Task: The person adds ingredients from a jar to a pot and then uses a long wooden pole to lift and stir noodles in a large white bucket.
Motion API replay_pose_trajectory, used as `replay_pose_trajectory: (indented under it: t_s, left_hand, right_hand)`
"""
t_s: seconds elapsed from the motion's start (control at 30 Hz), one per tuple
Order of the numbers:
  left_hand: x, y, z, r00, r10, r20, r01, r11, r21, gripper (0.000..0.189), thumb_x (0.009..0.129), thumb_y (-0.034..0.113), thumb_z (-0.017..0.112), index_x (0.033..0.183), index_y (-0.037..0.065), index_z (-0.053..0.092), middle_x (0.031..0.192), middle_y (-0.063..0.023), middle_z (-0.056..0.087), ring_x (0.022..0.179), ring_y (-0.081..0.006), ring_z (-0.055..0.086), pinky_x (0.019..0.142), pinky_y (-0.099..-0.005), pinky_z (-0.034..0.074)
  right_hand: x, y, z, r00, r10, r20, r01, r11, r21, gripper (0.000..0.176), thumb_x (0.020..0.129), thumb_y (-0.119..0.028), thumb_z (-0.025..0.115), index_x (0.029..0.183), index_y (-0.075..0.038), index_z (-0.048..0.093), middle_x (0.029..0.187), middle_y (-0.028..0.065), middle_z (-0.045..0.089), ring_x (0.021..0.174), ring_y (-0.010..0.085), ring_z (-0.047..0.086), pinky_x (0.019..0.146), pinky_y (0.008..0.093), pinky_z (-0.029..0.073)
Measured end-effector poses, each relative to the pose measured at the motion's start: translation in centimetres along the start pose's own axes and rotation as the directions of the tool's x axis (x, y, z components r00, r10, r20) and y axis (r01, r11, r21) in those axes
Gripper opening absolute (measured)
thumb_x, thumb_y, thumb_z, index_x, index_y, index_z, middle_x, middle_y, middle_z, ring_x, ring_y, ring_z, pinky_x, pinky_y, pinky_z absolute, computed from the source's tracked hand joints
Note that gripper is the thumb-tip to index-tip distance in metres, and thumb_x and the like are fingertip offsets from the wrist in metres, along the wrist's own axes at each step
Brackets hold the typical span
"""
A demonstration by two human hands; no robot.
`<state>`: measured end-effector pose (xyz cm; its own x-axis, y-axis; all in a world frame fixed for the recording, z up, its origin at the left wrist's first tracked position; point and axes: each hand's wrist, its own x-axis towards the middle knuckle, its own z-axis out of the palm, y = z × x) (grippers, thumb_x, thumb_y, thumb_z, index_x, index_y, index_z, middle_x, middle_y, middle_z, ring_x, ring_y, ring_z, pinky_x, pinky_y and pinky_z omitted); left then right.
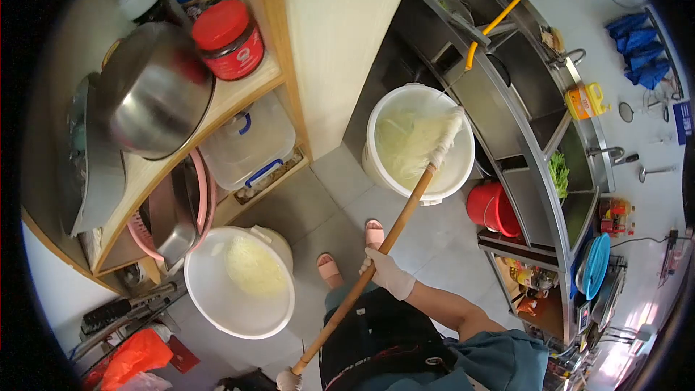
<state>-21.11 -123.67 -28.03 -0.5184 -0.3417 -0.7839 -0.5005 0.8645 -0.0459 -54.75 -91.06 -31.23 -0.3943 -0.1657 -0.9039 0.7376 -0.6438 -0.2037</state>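
Observation:
My right hand [389, 274], in a white glove, is wrapped round the middle of a mop's wooden handle [355, 292]. Near the bottom edge of the view, my left hand [289, 380], also gloved, grips the handle's end and shows only in part. The white string mop head [433, 139] hangs down into a large white bucket [373, 152] and covers part of what is inside. Pale, cloudy liquid shows around the strings. A second white bucket [210, 311] stands nearer on the left, with pale yellowish contents at its bottom.
A wooden shelf [246, 87] at left carries a steel bowl [163, 94] and a red-lidded jar [230, 40]. Steel sinks [521, 130] run along the right, with a red bucket [494, 208] below. A yellow pole [517, 3] leans there. Grey tiles [304, 203] cover the floor.

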Motion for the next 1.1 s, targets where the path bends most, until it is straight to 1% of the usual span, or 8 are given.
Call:
replay_pose_trajectory:
  t_s: [0.1,0.17,0.37,0.6,0.83,1.0,1.07,1.1]
  left_hand:
    - [-1.4,-0.1,-0.3,1.000,-0.026,-0.008,0.025,0.992,-0.122,0.018,0.069,0.024,0.062,0.074,0.007,0.063,0.066,-0.0163,0.061,0.069,-0.0360,0.061,0.062,-0.0425,0.048]
    - [-1.6,0.0,-0.2,1.000,-0.019,-0.015,0.017,0.994,-0.105,0.018,0.068,0.024,0.062,0.075,0.007,0.063,0.066,-0.0165,0.061,0.069,-0.0362,0.061,0.061,-0.0424,0.048]
    - [-1.9,1.3,-1.5,0.998,-0.061,-0.002,0.060,0.982,-0.179,0.017,0.069,0.022,0.064,0.071,0.006,0.061,0.065,-0.0188,0.060,0.068,-0.0372,0.060,0.059,-0.0424,0.048]
    - [-1.2,1.9,0.1,0.999,-0.047,-0.001,0.046,0.984,-0.169,0.014,0.069,0.020,0.062,0.072,0.007,0.061,0.067,-0.0181,0.061,0.068,-0.0376,0.060,0.059,-0.0435,0.047]
    - [-3.3,0.7,-0.4,0.999,-0.050,0.001,0.049,0.983,-0.177,0.014,0.067,0.019,0.063,0.071,0.006,0.060,0.066,-0.0178,0.060,0.068,-0.0368,0.060,0.060,-0.0432,0.048]
    - [-4.7,0.7,-2.6,0.995,-0.098,0.010,0.098,0.985,-0.145,0.014,0.067,0.019,0.062,0.071,0.006,0.060,0.065,-0.0179,0.060,0.068,-0.0360,0.061,0.060,-0.0434,0.048]
    - [-4.4,0.2,-2.7,0.999,-0.033,0.015,0.033,0.999,-0.034,0.015,0.067,0.020,0.062,0.071,0.006,0.061,0.066,-0.0171,0.061,0.068,-0.0357,0.061,0.061,-0.0432,0.049]
    - [-5.0,0.1,-2.8,0.999,-0.033,-0.007,0.032,0.994,-0.101,0.015,0.067,0.021,0.061,0.072,0.006,0.061,0.066,-0.0159,0.061,0.068,-0.0358,0.061,0.062,-0.0428,0.049]
  right_hand:
    - [-2.8,-0.7,1.6,0.995,0.011,-0.103,-0.008,1.000,0.026,0.020,0.083,-0.016,0.060,0.072,-0.009,0.044,0.057,0.0053,0.044,0.052,0.0215,0.045,0.057,0.0373,0.043]
    - [-4.1,-1.0,2.2,0.999,-0.021,-0.029,0.022,1.000,0.023,0.019,0.083,-0.015,0.060,0.073,-0.008,0.045,0.057,0.0049,0.044,0.053,0.0209,0.045,0.058,0.0372,0.043]
    - [-7.3,-2.1,4.3,0.994,-0.076,-0.075,0.075,0.997,-0.010,0.017,0.082,-0.015,0.060,0.074,-0.008,0.047,0.058,0.0041,0.044,0.054,0.0201,0.045,0.060,0.0365,0.043]
    - [-2.2,-1.6,2.0,0.996,-0.018,-0.091,0.015,0.999,-0.036,0.018,0.083,-0.015,0.060,0.072,-0.009,0.047,0.058,0.0041,0.045,0.055,0.0206,0.047,0.060,0.0369,0.043]
    - [-4.4,-1.3,2.6,0.996,0.008,-0.086,-0.012,0.999,-0.042,0.018,0.082,-0.015,0.061,0.072,-0.009,0.046,0.058,0.0039,0.044,0.054,0.0208,0.046,0.059,0.0374,0.043]
    - [-2.7,-0.1,1.4,0.997,0.023,-0.073,-0.026,0.999,-0.027,0.018,0.082,-0.015,0.061,0.074,-0.010,0.046,0.058,0.0037,0.044,0.055,0.0209,0.046,0.060,0.0379,0.043]
    - [-1.0,0.4,0.6,0.989,0.098,-0.107,-0.099,0.995,-0.006,0.016,0.083,-0.015,0.059,0.076,-0.011,0.046,0.058,0.0036,0.044,0.055,0.0209,0.046,0.061,0.0382,0.043]
    - [-0.8,0.7,0.3,0.986,0.131,-0.107,-0.131,0.991,0.007,0.013,0.084,-0.014,0.058,0.078,-0.011,0.046,0.059,0.0033,0.044,0.055,0.0208,0.046,0.061,0.0387,0.043]
